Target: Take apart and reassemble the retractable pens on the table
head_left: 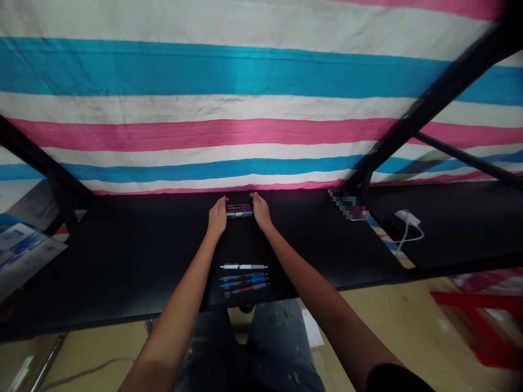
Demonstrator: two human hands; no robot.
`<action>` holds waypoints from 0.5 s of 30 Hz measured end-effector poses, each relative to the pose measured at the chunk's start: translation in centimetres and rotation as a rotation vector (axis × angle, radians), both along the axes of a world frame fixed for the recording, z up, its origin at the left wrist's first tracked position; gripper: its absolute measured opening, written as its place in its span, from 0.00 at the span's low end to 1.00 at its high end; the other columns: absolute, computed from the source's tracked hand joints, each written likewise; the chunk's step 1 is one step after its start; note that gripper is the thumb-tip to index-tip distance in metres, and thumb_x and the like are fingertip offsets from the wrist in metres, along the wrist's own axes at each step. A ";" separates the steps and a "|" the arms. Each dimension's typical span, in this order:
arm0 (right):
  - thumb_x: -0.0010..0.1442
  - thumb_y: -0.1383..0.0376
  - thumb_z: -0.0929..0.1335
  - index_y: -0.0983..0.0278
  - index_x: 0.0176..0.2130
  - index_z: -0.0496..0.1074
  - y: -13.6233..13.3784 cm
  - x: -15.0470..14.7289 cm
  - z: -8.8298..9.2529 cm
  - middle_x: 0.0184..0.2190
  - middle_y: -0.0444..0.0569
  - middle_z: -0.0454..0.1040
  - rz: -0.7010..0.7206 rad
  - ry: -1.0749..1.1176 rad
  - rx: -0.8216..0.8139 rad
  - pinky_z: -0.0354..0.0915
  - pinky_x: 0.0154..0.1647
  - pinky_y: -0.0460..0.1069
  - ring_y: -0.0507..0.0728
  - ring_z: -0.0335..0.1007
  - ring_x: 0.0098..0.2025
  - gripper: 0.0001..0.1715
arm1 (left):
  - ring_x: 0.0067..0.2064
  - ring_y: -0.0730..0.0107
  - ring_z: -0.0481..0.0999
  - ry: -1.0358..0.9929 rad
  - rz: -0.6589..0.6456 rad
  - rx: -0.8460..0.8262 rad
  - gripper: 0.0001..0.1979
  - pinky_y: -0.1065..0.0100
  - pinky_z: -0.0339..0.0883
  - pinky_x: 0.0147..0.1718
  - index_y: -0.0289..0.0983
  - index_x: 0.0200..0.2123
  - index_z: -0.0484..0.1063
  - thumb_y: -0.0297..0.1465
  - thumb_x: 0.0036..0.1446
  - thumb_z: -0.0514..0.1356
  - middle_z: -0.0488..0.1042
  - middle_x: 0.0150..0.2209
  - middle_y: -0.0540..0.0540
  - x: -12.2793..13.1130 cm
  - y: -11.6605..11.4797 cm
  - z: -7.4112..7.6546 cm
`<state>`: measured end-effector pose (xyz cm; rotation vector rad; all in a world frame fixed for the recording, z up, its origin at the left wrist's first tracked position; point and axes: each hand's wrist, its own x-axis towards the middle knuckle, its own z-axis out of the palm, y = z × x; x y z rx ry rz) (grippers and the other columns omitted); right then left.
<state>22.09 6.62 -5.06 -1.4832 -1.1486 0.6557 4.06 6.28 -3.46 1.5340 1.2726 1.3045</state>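
Note:
Several pens (239, 210) lie side by side near the back of the black table, between my two hands. My left hand (218, 216) is at their left ends and my right hand (261, 212) at their right ends, palms facing each other, fingers stretched toward the back. Nearer the front edge lies a white pen (244, 267), crosswise. Just in front of it are blue pens (244, 280) and a dark pen with a red part (245, 289), roughly parallel.
A striped sheet (245, 71) hangs behind the black table (134, 256). A blurred-out item (349, 205) lies at the right. A white charger with a cable (407, 219) rests on the neighbouring table. Papers (26, 253) are at the left, and black metal bars flank the table.

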 end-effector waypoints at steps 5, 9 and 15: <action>0.68 0.51 0.63 0.63 0.47 0.77 -4.8 1.9 1.9 0.50 0.58 0.79 0.033 -0.136 0.148 0.66 0.61 0.61 0.64 0.74 0.55 0.23 | 0.60 0.54 0.74 -0.113 0.051 -0.018 0.29 0.53 0.59 0.64 0.36 0.44 0.78 0.51 0.71 0.45 0.78 0.53 0.36 -0.6 0.4 -1.0; 0.65 0.59 0.68 0.61 0.44 0.78 -12.7 3.0 3.5 0.41 0.52 0.79 0.456 -0.322 0.051 0.71 0.50 0.55 0.59 0.77 0.44 0.11 | 0.57 0.56 0.76 -0.264 0.081 -0.039 0.32 0.53 0.61 0.63 0.35 0.42 0.78 0.54 0.69 0.45 0.80 0.51 0.36 -0.6 1.1 -1.7; 0.60 0.63 0.75 0.61 0.41 0.80 -18.0 3.0 4.5 0.46 0.52 0.75 0.711 -0.532 -0.072 0.66 0.57 0.56 0.59 0.71 0.50 0.08 | 0.53 0.58 0.80 -0.533 0.160 0.035 0.30 0.56 0.67 0.60 0.33 0.38 0.76 0.55 0.65 0.51 0.81 0.47 0.35 0.0 0.9 -1.0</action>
